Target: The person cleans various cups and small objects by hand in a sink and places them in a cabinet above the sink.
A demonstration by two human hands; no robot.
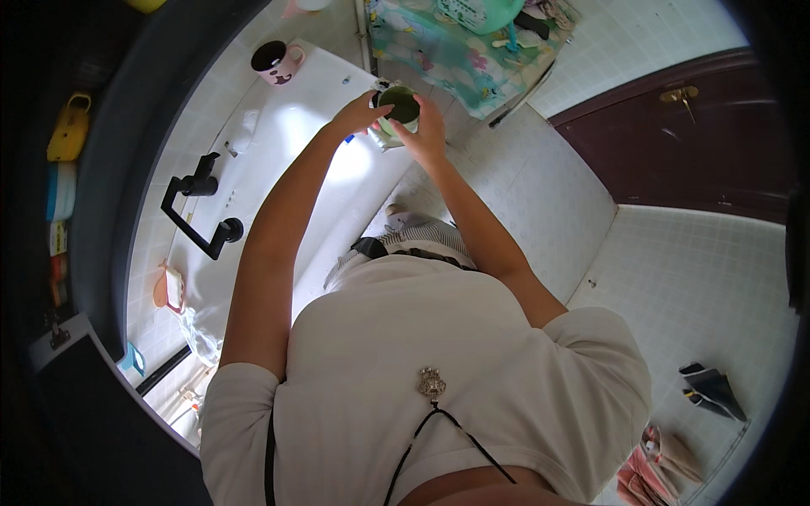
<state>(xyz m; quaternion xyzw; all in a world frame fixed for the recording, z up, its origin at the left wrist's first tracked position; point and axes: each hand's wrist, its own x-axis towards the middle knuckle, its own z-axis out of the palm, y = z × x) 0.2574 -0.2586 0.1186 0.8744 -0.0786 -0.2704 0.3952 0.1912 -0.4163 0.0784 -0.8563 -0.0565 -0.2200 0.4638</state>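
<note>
Ahead of me at the end of the white washbasin (291,160), both my hands grip a green cup (400,103) with a dark green inside. My left hand (363,115) has its fingers round the cup's left side, thumb at the rim. Opposite it, my right hand (425,133) closes on the right side, its thumb on the near edge. Something pale and crumpled-looking shows just under the cup, too small to make out. A pink mug (276,64) with a dark inside stands on the basin's far left corner, apart from both hands.
A black angular tap (198,198) juts from the left wall above the basin. Beyond my hands, a patterned cloth (456,59) covers a surface bearing a green plastic container (483,12). A dark red door (683,126) is at right. Slippers (713,390) rest at lower right.
</note>
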